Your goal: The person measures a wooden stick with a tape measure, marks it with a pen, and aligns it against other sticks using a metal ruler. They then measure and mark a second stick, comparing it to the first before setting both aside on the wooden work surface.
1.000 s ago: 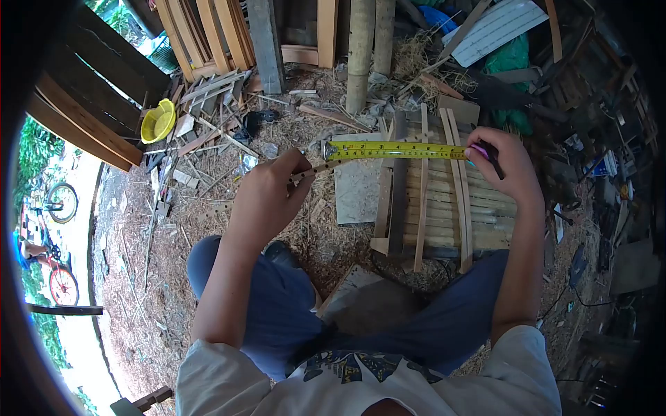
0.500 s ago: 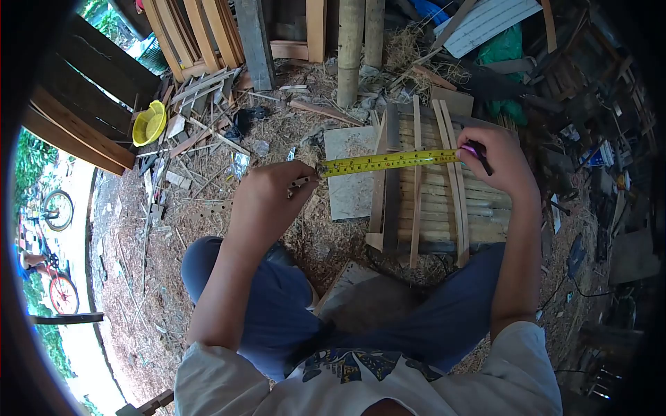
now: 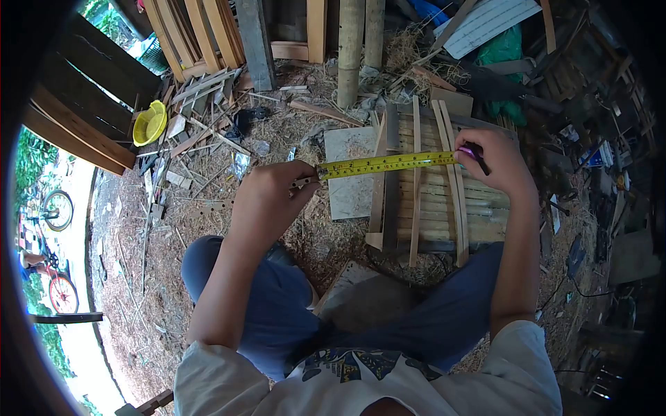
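Observation:
A yellow tape measure (image 3: 388,162) is stretched nearly level between my hands, its numbers facing up. My left hand (image 3: 267,194) is closed at the tape's low-number end, fingers pinched together. A thin strip with small holes (image 3: 303,183) shows at these fingers. At the other end, my right hand (image 3: 494,158) is closed on the tape near the 8 mark, with a dark and purple piece (image 3: 474,150) showing in its fingers. Beneath the tape lies a low slatted bamboo bench (image 3: 433,204), crossed by narrow wooden strips (image 3: 416,222).
A pale flat board (image 3: 348,197) lies left of the bench. Wood scraps (image 3: 208,93) and a yellow basin (image 3: 150,123) are on the shavings-covered ground. Bamboo posts (image 3: 349,59) and leaning planks (image 3: 198,35) stand ahead. Bicycles (image 3: 61,291) are outside at left.
The tape has shifted very slightly, its right part dropping a little and its low-number end edging left. Both hands keep their grip.

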`<state>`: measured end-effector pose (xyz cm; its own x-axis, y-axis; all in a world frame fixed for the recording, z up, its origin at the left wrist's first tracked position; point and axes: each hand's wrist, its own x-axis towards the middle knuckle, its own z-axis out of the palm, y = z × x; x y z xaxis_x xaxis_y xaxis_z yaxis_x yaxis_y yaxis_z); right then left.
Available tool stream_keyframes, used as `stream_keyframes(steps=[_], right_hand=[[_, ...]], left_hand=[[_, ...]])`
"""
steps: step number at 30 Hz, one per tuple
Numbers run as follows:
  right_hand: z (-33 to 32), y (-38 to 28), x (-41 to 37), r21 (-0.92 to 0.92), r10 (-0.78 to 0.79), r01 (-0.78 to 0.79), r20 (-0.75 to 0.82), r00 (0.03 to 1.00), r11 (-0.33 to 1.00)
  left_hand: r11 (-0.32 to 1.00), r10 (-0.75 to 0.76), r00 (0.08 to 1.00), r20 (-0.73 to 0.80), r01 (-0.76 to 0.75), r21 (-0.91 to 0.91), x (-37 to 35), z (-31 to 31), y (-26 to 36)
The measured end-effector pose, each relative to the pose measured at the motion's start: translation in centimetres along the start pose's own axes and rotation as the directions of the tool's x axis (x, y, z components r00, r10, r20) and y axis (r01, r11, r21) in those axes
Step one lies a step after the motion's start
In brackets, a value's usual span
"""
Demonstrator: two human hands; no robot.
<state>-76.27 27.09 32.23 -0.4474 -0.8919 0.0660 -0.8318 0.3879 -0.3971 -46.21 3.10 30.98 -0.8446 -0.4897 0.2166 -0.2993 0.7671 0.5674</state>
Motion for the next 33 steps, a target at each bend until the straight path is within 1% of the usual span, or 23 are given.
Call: stream_keyframes(steps=[6,9,12,15,18,27,33], right_hand=[[0.11,0.14,0.02,0.018,0.0,0.0,-0.009,1.0,1.0],[0.19,0.22,0.06,-0.011,-0.029,0.029,-0.017,0.999,1.0],[0.32,0.3,0.03,0.0,-0.032,0.032,-0.026,0.999,0.999],[0.18,0.09,0.01,0.0,-0.011,0.011,-0.012,1.0,1.0],[0.29,0.25,0.02,-0.012,-0.02,0.02,-0.021,1.0,1.0],[0.58,0.97,0.22,-0.021,-0.025,0.025,0.007,1.0,0.999],[0.48,0.84,0.13,0.01,-0.048,0.048,0.015,0.999,0.999]], left_hand=[[1.0,-0.005,1.0,0.005,0.005,-0.01,0.05,-0.04,0.06],[1.0,-0.021,1.0,0.016,0.021,0.001,0.06,0.1,-0.14],[1.0,0.0,1.0,-0.003,0.0,-0.006,0.03,0.18,-0.24],[1.0,-0.014,1.0,0.02,0.014,-0.001,0.05,0.14,-0.28],[1.0,-0.012,1.0,0.007,0.012,-0.021,0.02,0.26,-0.27],[0.999,-0.043,0.998,0.049,0.045,-0.031,0.04,0.11,-0.03],[0.999,-0.046,0.997,0.061,0.046,0.001,0.01,0.1,0.05]])
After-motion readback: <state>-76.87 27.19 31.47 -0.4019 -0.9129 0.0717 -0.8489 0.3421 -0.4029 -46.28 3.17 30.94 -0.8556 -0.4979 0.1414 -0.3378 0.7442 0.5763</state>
